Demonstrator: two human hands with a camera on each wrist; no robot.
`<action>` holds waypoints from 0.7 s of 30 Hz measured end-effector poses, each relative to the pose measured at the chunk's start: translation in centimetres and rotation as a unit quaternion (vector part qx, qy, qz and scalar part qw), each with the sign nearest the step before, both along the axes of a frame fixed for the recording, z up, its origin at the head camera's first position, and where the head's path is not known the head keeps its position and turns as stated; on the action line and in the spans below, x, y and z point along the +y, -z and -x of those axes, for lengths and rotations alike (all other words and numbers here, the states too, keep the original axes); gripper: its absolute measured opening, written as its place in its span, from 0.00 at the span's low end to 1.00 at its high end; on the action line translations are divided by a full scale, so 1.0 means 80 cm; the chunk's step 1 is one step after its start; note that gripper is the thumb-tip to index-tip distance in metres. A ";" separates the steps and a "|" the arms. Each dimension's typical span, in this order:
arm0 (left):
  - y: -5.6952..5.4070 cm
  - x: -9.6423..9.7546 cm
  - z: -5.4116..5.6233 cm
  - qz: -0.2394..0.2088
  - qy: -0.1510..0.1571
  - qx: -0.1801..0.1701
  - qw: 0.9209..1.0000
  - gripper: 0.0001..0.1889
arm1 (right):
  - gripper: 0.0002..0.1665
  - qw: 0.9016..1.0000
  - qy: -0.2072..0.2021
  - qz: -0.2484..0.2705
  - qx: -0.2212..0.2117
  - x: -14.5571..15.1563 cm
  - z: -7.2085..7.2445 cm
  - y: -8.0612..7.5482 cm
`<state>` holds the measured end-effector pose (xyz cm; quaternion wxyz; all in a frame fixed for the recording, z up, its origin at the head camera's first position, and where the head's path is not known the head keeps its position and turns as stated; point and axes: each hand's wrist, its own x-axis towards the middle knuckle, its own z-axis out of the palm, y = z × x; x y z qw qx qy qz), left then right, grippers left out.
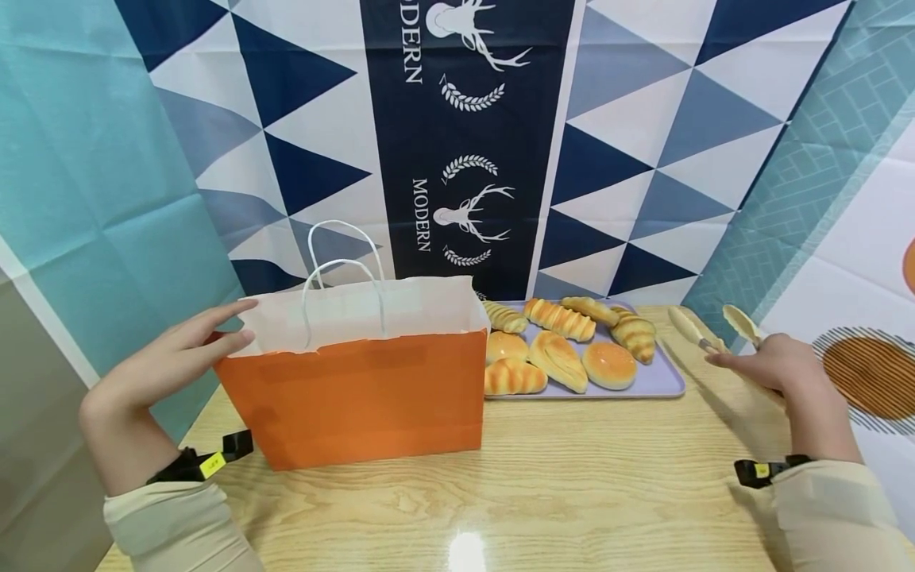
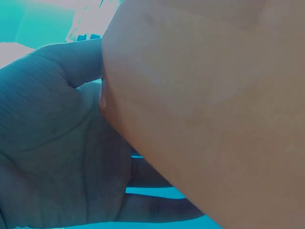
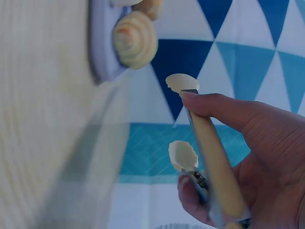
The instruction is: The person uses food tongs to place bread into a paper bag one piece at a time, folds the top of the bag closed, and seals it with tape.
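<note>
An orange paper bag (image 1: pixel 357 401) with a white inside and white cord handles stands on the table. My left hand (image 1: pixel 167 349) holds its upper left edge, with thumb and index fingertips reaching over the opening. In the left wrist view the bag's wall (image 2: pixel 205 114) hides the ends of the left hand's (image 2: pixel 52 143) fingers. At the right, my right hand (image 1: pixel 782 365) grips food tongs (image 3: pixel 214 167), whose scalloped pale tips stand apart with nothing between them. The thumb lies along one arm of the tongs, in the right wrist view.
A lilac tray (image 1: pixel 654 381) behind the bag holds several breads, among them a round bun (image 1: pixel 609 365) and a croissant (image 1: pixel 633 334). The bag covers the tray's left part. Patterned cloth (image 1: pixel 465 159) hangs behind the wooden table (image 1: pixel 572 492).
</note>
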<state>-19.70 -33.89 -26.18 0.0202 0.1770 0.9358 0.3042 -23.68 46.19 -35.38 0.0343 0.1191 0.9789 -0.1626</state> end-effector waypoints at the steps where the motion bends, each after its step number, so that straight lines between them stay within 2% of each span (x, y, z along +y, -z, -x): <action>1: 0.000 0.000 0.000 0.001 0.000 0.000 1.000 0.35 | 0.45 1.000 0.004 0.000 0.013 -0.004 0.000 -0.002; 8: 0.001 -0.001 0.001 0.002 0.000 0.001 1.000 0.35 | 0.57 0.996 -0.001 -0.013 0.083 -0.033 0.000 -0.021; 11: 0.001 0.000 0.001 0.002 -0.002 -0.001 1.000 0.35 | 0.60 0.994 -0.007 -0.021 0.108 -0.045 -0.001 -0.028; 18: 0.000 0.002 0.001 0.002 -0.006 -0.003 1.000 0.36 | 0.67 0.989 -0.023 -0.035 0.144 -0.063 0.003 -0.030; 21: 0.000 0.002 0.000 0.003 -0.005 -0.002 1.000 0.36 | 0.66 0.986 -0.033 -0.039 0.160 -0.072 0.004 -0.030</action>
